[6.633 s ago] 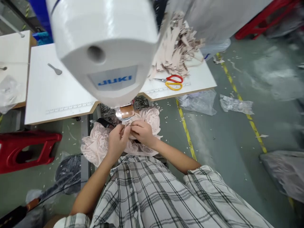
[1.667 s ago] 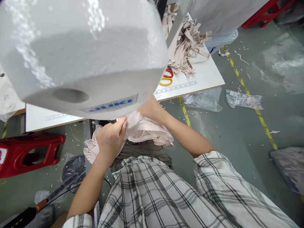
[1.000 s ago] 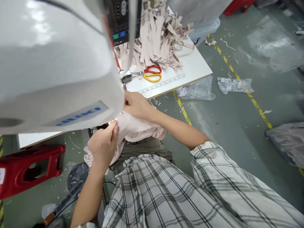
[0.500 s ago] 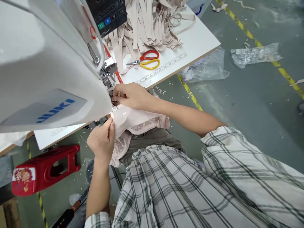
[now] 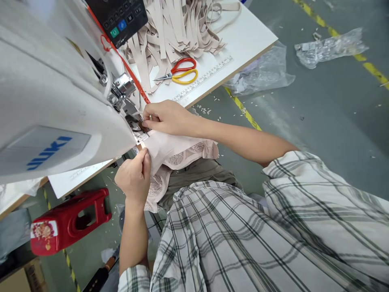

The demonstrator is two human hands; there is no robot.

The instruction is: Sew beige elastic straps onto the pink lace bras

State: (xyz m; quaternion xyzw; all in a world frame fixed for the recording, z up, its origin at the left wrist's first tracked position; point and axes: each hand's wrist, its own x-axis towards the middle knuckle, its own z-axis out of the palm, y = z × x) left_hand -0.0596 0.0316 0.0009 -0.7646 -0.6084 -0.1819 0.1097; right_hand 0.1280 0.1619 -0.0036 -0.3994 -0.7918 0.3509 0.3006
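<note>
A pale pink lace garment (image 5: 179, 152) lies under the head of a white JUKI sewing machine (image 5: 51, 109) and hangs down over my lap. My left hand (image 5: 133, 176) is closed, pinching the garment's near edge just below the machine. My right hand (image 5: 165, 117) is closed on the fabric at the presser foot (image 5: 133, 117), fingertips right beside the needle area. The needle itself is hidden by the machine and my fingers.
Red and yellow scissors (image 5: 179, 74) lie on the white table (image 5: 243, 40) beside a heap of beige fabric strips (image 5: 176, 24). A black control panel (image 5: 118, 16) hangs on the machine. A red stool (image 5: 67, 221) stands at lower left. Plastic bags (image 5: 261, 75) lie on the grey floor.
My view has swung round the machine head, so the needle area now shows. My right hand moved up from the lap to the presser foot; my left hand kept its pinch on the garment.
</note>
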